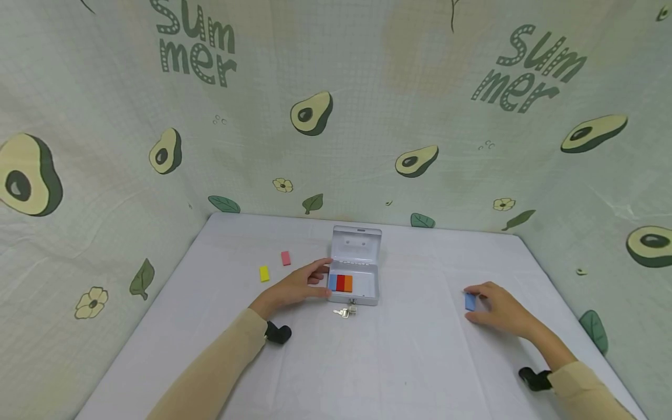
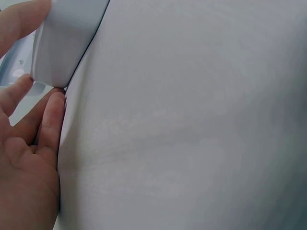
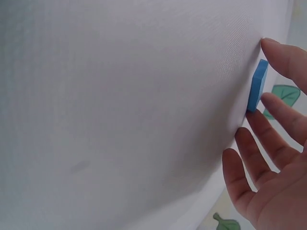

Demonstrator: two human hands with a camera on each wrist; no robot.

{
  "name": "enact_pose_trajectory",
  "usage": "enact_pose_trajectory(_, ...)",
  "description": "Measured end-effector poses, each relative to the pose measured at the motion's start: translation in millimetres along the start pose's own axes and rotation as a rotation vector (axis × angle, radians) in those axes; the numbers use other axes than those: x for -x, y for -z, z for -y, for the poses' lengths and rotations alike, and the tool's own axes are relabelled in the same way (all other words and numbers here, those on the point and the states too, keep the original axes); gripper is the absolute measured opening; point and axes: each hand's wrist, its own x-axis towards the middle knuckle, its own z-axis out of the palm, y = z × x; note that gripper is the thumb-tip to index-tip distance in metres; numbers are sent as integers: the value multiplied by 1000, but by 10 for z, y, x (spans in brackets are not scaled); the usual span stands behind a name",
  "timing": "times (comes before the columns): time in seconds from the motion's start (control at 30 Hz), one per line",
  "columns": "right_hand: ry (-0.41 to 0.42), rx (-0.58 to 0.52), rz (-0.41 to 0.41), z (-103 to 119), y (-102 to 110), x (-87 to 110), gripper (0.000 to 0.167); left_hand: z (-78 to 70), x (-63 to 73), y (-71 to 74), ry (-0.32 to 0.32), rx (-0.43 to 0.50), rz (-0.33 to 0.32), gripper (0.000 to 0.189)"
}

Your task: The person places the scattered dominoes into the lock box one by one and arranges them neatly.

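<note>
A loose blue block (image 1: 469,302) lies on the white tabletop (image 1: 409,356); only the right wrist view shows the right hand's (image 1: 496,308) lower fingers fanned beside it, its thumb apart from it. Only the head view shows three coloured blocks (image 1: 340,283) inside the open metal box (image 1: 364,301). Avocado-printed cloth (image 1: 362,52) hangs behind. The blue block sits between right thumb and forefinger; well leftward, the left hand (image 1: 296,286), digits spread, touches the box.

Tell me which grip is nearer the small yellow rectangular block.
Left. The left grip is just right of the yellow block, at the open grey metal box; the right grip is far to the right, around a flat blue rectangular block.
</note>
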Motion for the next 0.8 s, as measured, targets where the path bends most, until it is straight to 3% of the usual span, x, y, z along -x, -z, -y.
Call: enact_pose_trajectory(0.8, 21, 19, -59, -91, -48, 17, 47, -12, 3, -3, 4, -17, -1, 87)
